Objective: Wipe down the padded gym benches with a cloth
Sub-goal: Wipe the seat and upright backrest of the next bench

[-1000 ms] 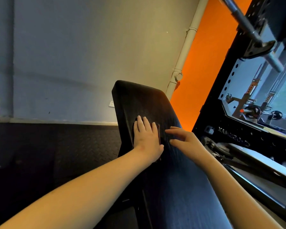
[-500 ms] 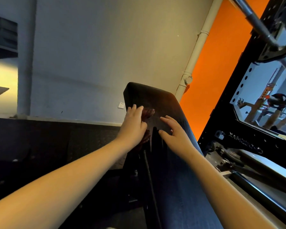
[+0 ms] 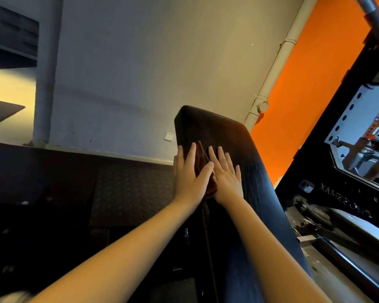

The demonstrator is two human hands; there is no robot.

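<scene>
A black padded gym bench (image 3: 232,136) runs from the bottom centre up to its rounded far end. A dark reddish-brown cloth (image 3: 202,158) lies on the pad near that end, mostly hidden under my hands. My left hand (image 3: 190,173) lies flat on the cloth with straight fingers, at the bench's left edge. My right hand (image 3: 225,173) presses flat beside it, fingers spread, its thumb side touching the left hand over the cloth.
A black power rack (image 3: 337,189) with a mirror panel stands close on the right, and a steel barbell (image 3: 374,16) crosses overhead at top right. Dark diamond-plate flooring (image 3: 118,189) lies left of the bench. A grey wall, a white pipe (image 3: 274,73) and an orange wall are behind.
Both hands have slid up the pad toward the far end and come together. The right hand, apart from the cloth before, now lies flat on it beside the left.
</scene>
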